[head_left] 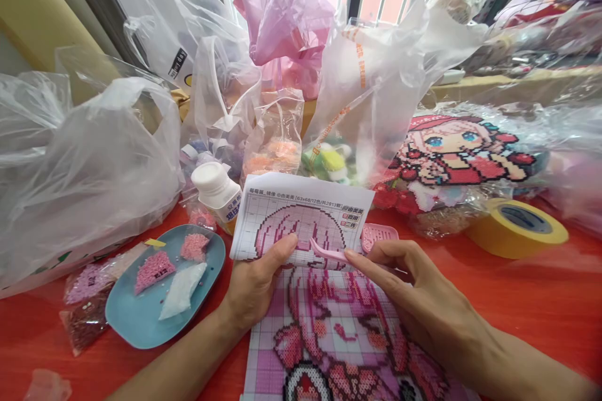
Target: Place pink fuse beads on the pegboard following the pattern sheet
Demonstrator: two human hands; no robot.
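Note:
My left hand (251,288) grips a printed bead pattern sheet (277,216), thumb on its front and fingers behind. The sheet shows a gridded drawing of a pink-haired head. Pinched in my right hand (423,301) are curved pink tweezers (332,254), their tip over the drawing close to my left thumb. Below both hands lies a partly beaded picture (350,338) of a pink-haired figure, with printed grid showing around it. A pink slotted scoop (379,235) rests behind the sheet, partly hidden.
On the left, a blue plate (125,319) carries bags of pink and white beads. Several bead bags (87,319) lie beside it, and a white bottle (217,191) stands behind. Plastic bags (126,150) line the back. A yellow tape roll (517,229) and finished bead picture (456,156) sit right.

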